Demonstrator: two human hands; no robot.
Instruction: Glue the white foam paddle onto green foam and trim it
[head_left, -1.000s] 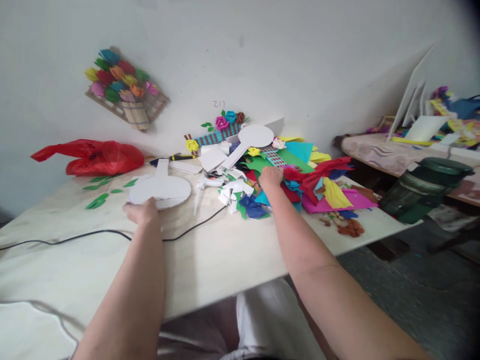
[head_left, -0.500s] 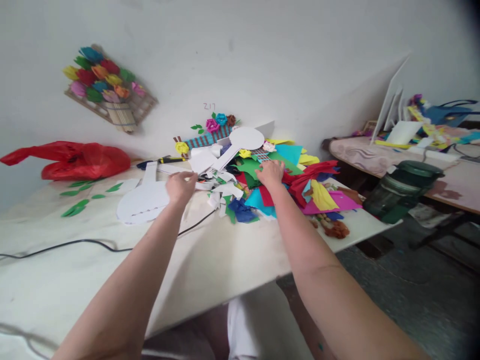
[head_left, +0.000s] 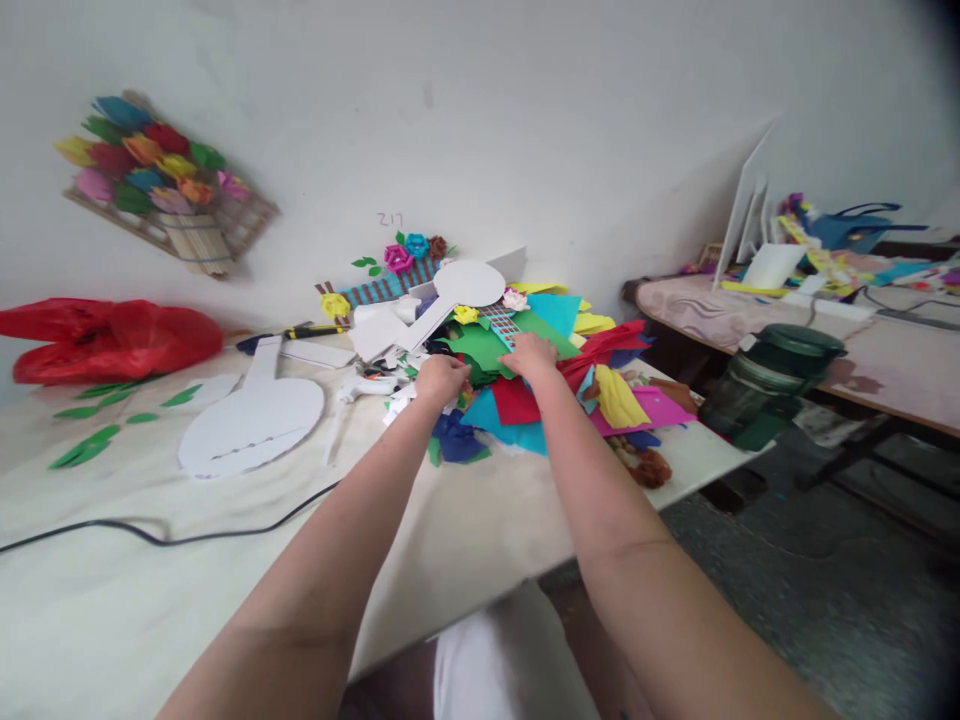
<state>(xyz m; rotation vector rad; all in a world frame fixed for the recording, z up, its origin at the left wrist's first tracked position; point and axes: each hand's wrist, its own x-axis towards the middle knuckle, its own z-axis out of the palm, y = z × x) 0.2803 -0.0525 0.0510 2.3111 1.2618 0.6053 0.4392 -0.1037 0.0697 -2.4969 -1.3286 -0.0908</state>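
Head view: I am pressing my right hand flat, unclenched, onto the coloured paper heap at the tabletop's far side, apparently pinning loose sheets; my left hand is lying curled alongside, grip indeterminable.

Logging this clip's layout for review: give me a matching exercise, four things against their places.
1 red bag
2 white cutout
3 black cable
4 green jar

a past the table edge, at right
b far left, by the wall
c lying flat, left of the left hand
d trailing across the near tabletop

Pairs: 1-b; 2-c; 3-d; 4-a
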